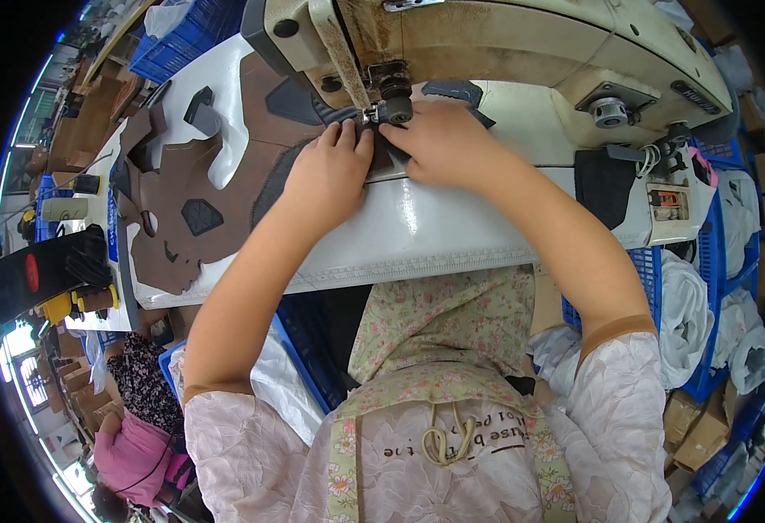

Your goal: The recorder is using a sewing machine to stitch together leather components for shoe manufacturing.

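A worn cream sewing machine (478, 52) stands before me, its presser foot (370, 114) lowered close to the work. Just left of the foot, the bent fingers of my left hand (330, 170) press on a dark brown, leather-like piece (382, 161). From the right, my right hand (443, 144) holds the same piece, thumb pointing at the foot; its other fingers are partly hidden. The piece's far side is hidden under the machine head and my hands. Flat black patches (465, 90) lie behind my right hand.
Large brown cut sheets (212, 174) with black patches (201, 217) cover the left of the white table (408, 227). A black piece (603, 187) lies at the right. Blue crates (173, 44) stand around the table. Another person in pink (134, 458) sits at lower left.
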A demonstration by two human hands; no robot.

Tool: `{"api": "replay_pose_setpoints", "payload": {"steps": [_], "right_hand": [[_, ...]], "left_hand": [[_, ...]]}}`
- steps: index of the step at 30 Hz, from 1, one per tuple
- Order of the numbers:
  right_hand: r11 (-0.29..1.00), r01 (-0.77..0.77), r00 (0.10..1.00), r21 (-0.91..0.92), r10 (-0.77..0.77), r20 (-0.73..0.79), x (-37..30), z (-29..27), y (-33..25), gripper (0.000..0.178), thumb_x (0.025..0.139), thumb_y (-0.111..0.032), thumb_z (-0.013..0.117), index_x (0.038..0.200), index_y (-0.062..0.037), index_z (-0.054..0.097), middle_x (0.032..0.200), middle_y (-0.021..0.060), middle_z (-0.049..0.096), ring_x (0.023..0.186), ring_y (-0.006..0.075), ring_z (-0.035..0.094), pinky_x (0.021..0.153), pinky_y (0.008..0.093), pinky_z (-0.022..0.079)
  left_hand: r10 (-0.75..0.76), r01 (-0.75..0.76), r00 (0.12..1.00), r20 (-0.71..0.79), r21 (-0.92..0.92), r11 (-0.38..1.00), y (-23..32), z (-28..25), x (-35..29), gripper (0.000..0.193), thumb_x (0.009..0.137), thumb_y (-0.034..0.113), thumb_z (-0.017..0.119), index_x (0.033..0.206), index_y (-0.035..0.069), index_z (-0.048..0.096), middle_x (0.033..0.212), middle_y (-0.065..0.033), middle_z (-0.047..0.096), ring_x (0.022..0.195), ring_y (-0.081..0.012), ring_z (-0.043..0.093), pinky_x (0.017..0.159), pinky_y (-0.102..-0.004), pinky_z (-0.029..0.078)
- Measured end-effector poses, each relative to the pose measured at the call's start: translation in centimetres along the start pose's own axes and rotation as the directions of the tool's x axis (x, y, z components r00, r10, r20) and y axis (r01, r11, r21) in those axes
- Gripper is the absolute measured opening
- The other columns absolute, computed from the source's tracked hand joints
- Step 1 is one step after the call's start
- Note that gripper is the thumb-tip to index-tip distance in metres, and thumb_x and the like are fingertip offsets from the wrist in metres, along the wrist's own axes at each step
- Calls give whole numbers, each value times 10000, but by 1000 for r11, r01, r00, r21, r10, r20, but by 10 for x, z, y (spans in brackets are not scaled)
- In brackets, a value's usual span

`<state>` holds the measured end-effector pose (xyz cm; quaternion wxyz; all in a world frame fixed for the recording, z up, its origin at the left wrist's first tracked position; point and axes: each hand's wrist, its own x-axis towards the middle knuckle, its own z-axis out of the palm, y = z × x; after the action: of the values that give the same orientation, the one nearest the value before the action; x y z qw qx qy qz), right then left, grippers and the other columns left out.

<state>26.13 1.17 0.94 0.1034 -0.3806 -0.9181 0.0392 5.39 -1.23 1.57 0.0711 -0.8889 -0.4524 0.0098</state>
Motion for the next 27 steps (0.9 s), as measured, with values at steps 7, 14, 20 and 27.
{"api": "replay_pose_setpoints", "payload": {"steps": [7,14,20,27], "right_hand": [[992,43,992,-115,-56,-115,-8,14,-7,422,725,-174,660,1136,-80,657,973,85,658,941,260,617,790,396,509],[980,-46,982,-196,8,-187,-9,25,-15,392,778,-155,628,1168,-143,665,1010,42,640,976,233,592,804,392,489],[967,-25,984,-255,-21,-176,-11,23,-14,380,832,-187,580,1203,-155,654,1049,27,621,1018,220,572,811,385,480],[980,-26,974,-197,-20,-227,-15,27,-10,374,838,-186,575,1204,-157,652,1121,34,637,1063,206,583,897,415,465]], "left_hand": [[32,-38,994,-109,-51,998,-4,17,-8,659,654,32,636,1307,31,552,1354,-211,536,1268,-358,498,1014,-425,456],[67,-89,989,-130,-168,982,-13,12,-6,658,640,-2,608,1296,35,569,1349,-210,539,1272,-365,489,1010,-427,461],[95,-121,988,-126,-227,966,-24,11,-6,661,624,-31,571,1279,52,593,1347,-193,543,1273,-347,490,1015,-422,459],[112,-139,981,-158,-173,975,-22,18,-7,664,627,-11,606,1288,54,584,1365,-182,528,1275,-341,489,1006,-419,466]]}}
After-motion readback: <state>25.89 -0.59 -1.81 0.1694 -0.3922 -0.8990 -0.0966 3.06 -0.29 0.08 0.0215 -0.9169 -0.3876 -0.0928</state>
